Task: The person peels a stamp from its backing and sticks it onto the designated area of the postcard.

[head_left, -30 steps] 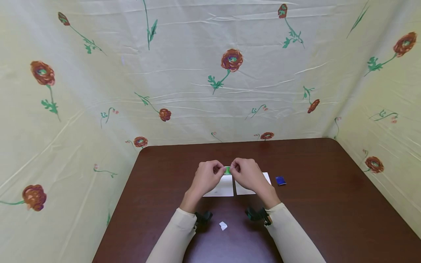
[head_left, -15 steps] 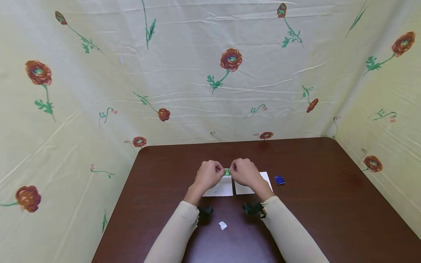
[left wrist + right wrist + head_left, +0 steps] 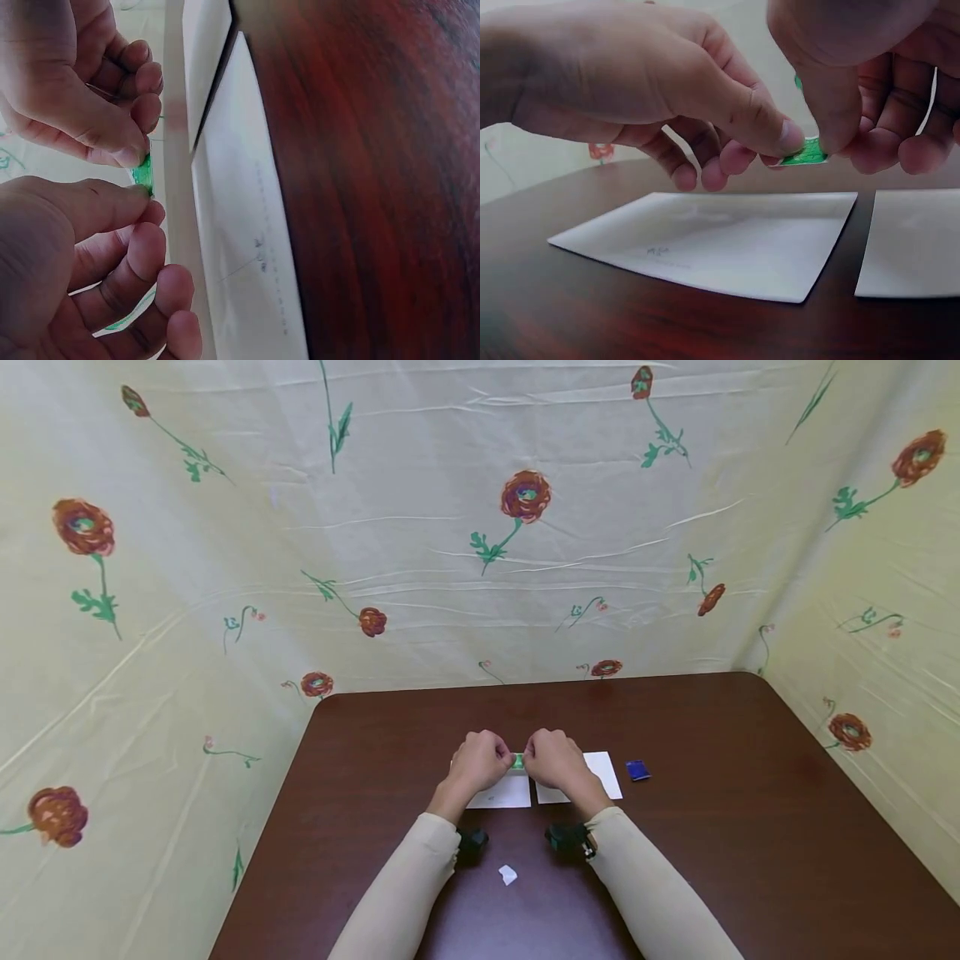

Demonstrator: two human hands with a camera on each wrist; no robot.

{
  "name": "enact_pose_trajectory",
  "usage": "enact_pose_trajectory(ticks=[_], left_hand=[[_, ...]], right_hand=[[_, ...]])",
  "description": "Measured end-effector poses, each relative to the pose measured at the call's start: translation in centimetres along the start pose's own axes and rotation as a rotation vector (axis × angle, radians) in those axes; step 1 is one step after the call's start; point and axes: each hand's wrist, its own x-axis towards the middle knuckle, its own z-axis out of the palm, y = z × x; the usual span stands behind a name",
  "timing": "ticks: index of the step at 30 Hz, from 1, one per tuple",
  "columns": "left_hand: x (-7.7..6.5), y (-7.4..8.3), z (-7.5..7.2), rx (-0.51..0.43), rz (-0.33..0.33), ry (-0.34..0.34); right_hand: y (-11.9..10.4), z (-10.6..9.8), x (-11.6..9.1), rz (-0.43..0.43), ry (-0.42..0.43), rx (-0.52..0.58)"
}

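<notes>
My left hand (image 3: 480, 760) pinches one end of a small green sticker (image 3: 808, 153) with a white edge, between thumb and fingertips. My right hand (image 3: 557, 760) pinches its other end the same way, so the green piece stretches flat across the short gap. In the right wrist view it is held above a white card (image 3: 705, 240), which bears small dark marks. A second white card (image 3: 603, 772) lies to the right, partly behind the right hand. Fingertips cover both ends of the sticker.
A blue packet-like square (image 3: 638, 770) lies right of the cards on the brown table (image 3: 720, 877). Nearer the person is a torn white scrap (image 3: 508, 875). Black wrist cameras (image 3: 567, 841) sit below the wrists. Flowered cloth (image 3: 420, 543) hangs behind the table.
Both hands have come slightly down in the head view with the green sticker, which now overlaps the top of the left card more. The cards, blue square and scrap stay put.
</notes>
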Motion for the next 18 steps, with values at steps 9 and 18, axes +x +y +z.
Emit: enact_pose_trajectory(ticks=[9, 18], left_hand=[[0.1, -0.1, 0.7, 0.033, -0.022, -0.016], [0.2, -0.2, 1.2, 0.065, -0.035, -0.011]], right_hand=[[0.3, 1.4, 0.1, 0.052, -0.003, -0.021], [0.7, 2.1, 0.1, 0.045, 0.004, -0.018]])
